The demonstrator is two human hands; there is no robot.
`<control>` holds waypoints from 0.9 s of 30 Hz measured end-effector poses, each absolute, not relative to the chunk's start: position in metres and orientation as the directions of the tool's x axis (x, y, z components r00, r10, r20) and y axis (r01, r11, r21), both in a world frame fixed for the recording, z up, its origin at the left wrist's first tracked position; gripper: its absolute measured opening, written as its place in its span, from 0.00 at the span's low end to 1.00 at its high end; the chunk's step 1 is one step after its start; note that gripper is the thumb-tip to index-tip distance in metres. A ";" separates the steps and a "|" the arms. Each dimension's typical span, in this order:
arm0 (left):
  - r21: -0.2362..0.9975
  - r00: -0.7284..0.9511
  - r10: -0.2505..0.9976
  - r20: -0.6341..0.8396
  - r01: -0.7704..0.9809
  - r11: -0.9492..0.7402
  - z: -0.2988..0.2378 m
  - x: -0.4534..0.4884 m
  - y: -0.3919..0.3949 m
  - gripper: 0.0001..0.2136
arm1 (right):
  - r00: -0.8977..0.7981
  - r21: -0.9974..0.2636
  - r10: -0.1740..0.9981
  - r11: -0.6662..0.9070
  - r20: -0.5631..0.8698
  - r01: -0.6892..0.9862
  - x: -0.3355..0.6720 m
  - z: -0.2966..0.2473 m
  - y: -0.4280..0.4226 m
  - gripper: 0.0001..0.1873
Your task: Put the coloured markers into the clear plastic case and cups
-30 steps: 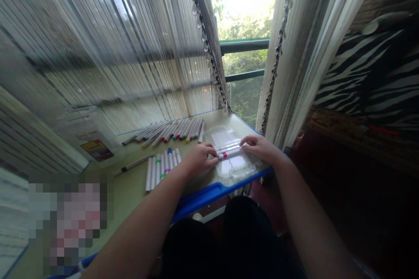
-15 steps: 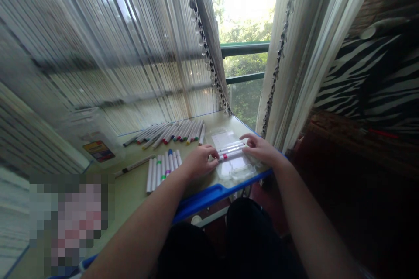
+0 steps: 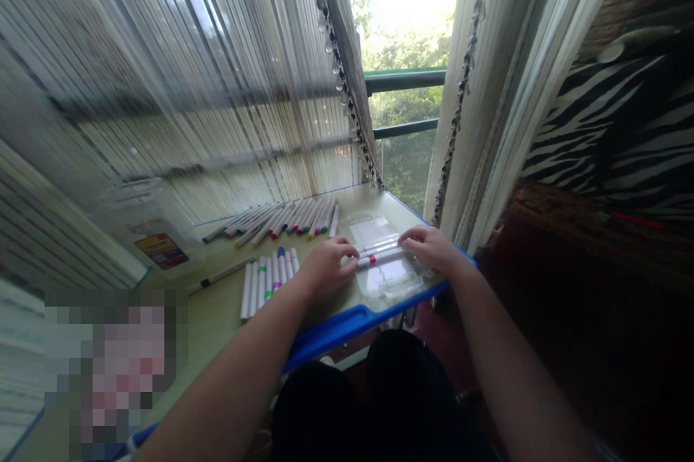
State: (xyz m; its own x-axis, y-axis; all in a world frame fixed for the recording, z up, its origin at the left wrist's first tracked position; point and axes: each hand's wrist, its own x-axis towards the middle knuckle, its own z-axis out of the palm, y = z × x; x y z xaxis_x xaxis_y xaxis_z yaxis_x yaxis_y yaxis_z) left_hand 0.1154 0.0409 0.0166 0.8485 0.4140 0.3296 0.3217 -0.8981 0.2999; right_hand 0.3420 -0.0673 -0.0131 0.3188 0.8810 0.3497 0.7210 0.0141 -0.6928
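Your left hand (image 3: 328, 264) and right hand (image 3: 432, 248) curl their fingers at opposite ends of the red-banded marker (image 3: 373, 259); whether either grips is unclear. Beneath it, between your fingers, lies the clear case (image 3: 386, 281); past your left fingers, loose markers (image 3: 304, 216).

One left hand (image 3: 329, 264), six o'clock; one right hand (image 3: 432, 248), four; one clear plastic case (image 3: 384, 281), five, with at least two slim white markers (image 3: 386, 256); at eight, at least seven white cylindrical markers (image 3: 254, 291), one black-banded marker (image 3: 228, 271); at nine, one clear labelled box (image 3: 161, 246), over a dozen colour-tipped markers (image 3: 307, 216).
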 end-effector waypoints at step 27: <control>0.281 0.824 0.451 0.343 0.368 -0.887 0.015 0.117 0.044 0.11 | 0.363 -0.689 0.869 -0.036 0.336 0.724 0.342 -0.013 -0.066 0.12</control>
